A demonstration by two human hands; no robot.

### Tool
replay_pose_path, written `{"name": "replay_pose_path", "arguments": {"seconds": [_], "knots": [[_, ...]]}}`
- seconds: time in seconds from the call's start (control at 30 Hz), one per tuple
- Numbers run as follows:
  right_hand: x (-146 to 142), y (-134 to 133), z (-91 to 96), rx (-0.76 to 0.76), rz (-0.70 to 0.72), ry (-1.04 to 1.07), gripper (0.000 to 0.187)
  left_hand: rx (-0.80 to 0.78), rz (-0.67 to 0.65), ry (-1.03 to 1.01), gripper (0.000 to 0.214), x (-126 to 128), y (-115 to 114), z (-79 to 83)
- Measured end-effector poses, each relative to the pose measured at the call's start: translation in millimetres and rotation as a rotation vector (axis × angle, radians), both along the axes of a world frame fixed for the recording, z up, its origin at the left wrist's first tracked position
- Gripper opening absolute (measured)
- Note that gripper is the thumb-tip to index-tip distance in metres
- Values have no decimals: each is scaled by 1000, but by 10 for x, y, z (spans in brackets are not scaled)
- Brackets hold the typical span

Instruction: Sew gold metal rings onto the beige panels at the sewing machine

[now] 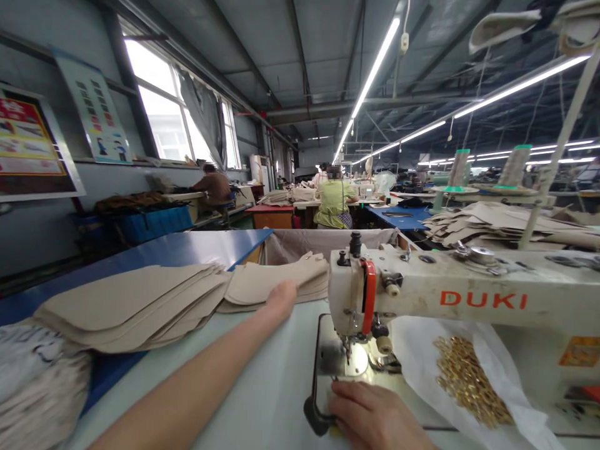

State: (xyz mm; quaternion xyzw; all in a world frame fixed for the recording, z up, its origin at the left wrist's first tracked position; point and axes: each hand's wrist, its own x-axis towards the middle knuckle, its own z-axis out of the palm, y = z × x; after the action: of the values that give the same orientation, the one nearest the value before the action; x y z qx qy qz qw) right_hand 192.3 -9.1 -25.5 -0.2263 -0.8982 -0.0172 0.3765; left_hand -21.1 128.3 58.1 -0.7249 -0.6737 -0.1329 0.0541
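My left hand [282,299] reaches forward to the near edge of a stack of beige fabric pieces [262,278], touching it. Its fingers are mostly hidden behind the back of the hand, so their grip does not show. My right hand [368,409] rests on the front of the sewing machine [469,290] bed, below the needle and its lit metal plate [360,360]. Its fingers lie over the plate's edge, with nothing visible in them. To the left, a larger stack of beige pieces [135,300] lies fanned out.
On the machine bed, a white bag [417,353] holds many small gold metal pieces [473,381]. A pale fabric bundle [42,387] is at the left. More beige pieces [506,222] are piled behind the machine. Ahead, a person in a yellow-green top [335,200] sits facing away.
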Motion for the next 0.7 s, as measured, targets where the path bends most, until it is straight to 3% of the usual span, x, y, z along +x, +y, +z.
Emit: {"name": "replay_pose_path", "arguments": {"seconds": [0.07, 0.13, 0.2, 0.3, 0.37, 0.47, 0.6, 0.7], "knots": [[-8, 25, -20, -3, 10, 0, 19, 9, 22, 25, 30, -1, 55, -279], [-10, 30, -26, -20, 30, -10, 20, 33, 36, 46, 31, -31, 79, -443], [-4, 26, -33, -50, 44, -34, 20, 37, 47, 56, 38, -77, 67, -519], [16, 25, -57, -67, 47, -59, 22, 40, 56, 72, 54, -173, -40, -512], [28, 23, -66, -67, 50, -63, 23, 64, 59, 92, 59, -286, -154, -411], [44, -4, -38, -74, 49, -69, 26, 136, 109, 127, 58, -610, -324, -78], [68, -71, 31, -150, 25, -99, 31, 223, 337, 134, 58, -1324, -554, 466], [80, -101, 48, -179, 5, -100, 31, 164, 498, 102, 57, -1844, -779, 622]]}}
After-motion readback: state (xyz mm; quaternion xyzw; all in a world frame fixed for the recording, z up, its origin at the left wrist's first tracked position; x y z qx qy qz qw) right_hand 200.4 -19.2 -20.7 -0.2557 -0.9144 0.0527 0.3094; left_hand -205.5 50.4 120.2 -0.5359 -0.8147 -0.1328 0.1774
